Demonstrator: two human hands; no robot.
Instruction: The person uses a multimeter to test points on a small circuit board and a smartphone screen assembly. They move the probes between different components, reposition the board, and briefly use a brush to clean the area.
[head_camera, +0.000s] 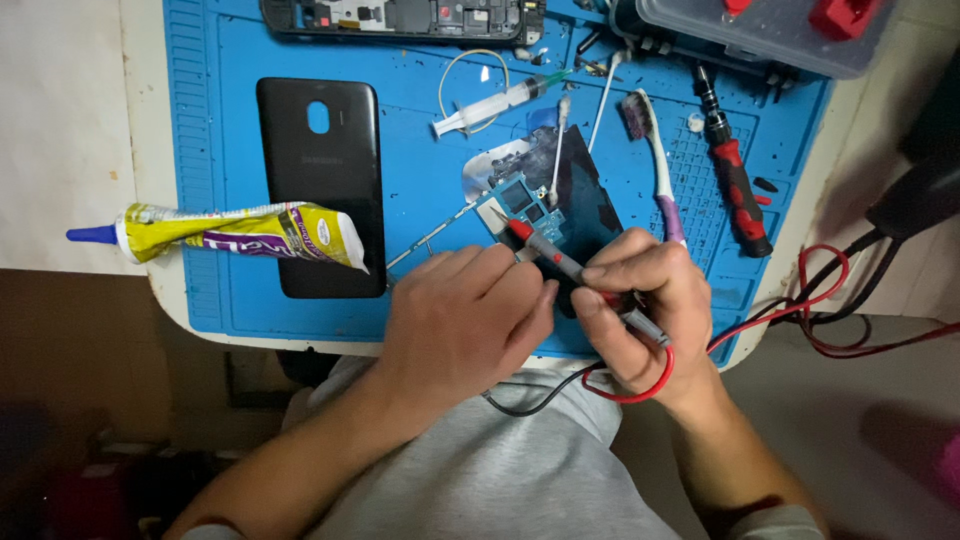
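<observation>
Blue mat (230, 300) bears a small circuit board (520, 205), where the right hand (640, 310) pinches a red-tipped probe (545, 252) to it; the left hand (465, 315) curls beside, its grip hidden. A slip could bridge contacts. Grey case (760, 35) holds red parts; a syringe (490, 105) lies near.

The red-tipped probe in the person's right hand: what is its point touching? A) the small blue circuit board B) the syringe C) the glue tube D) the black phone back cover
A: the red-tipped probe, held in the right hand, has its point on the small blue circuit board, well away from the black phone back cover.
</observation>
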